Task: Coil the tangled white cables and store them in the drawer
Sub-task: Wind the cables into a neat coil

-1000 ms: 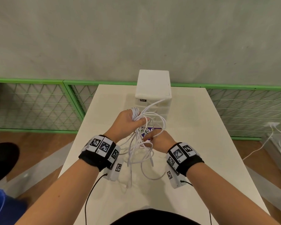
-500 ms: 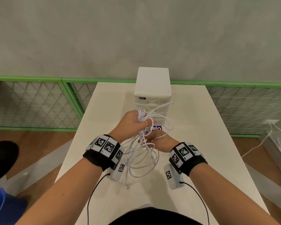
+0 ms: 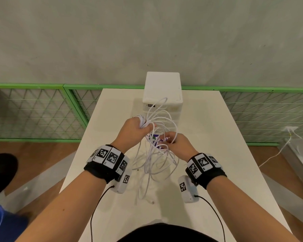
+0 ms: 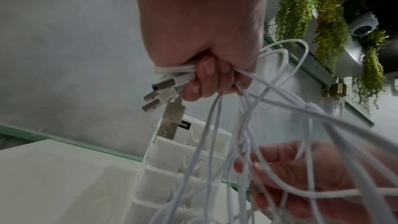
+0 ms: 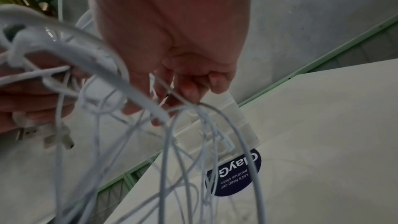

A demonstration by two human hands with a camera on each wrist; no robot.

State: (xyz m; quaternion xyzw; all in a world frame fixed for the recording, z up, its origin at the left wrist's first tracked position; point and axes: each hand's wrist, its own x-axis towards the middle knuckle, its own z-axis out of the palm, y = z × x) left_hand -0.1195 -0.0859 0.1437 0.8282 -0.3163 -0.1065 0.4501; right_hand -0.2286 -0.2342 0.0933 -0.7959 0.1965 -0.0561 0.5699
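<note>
Cables hang as one white tangle between both hands, held up above the worktop so the loops can fall free and be sorted; their lowest ends trail down to the worktop surface. The left hand acts as the anchor: its fingers are curled tight around a bundle of strands, with several metal plugs sticking out of the fist together, likely gathered there so every cable starts from the same end. The right hand sits lower and just beside it, its fingertips pinching one or two thin strands out of the mess, apparently to tease a loop loose or draw it round for the coil. Behind the hands, at the far end of the worktop, stands the small white drawer unit; its drawers look closed from here, and one loop arches up in front of its top. A dark round sticker lies on the worktop at the foot of the unit. Coiling appears barely begun, since the strands cross one another in loose, uneven loops. Pulling too hard on the pinched strand could tighten a knot rather than free it.
</note>
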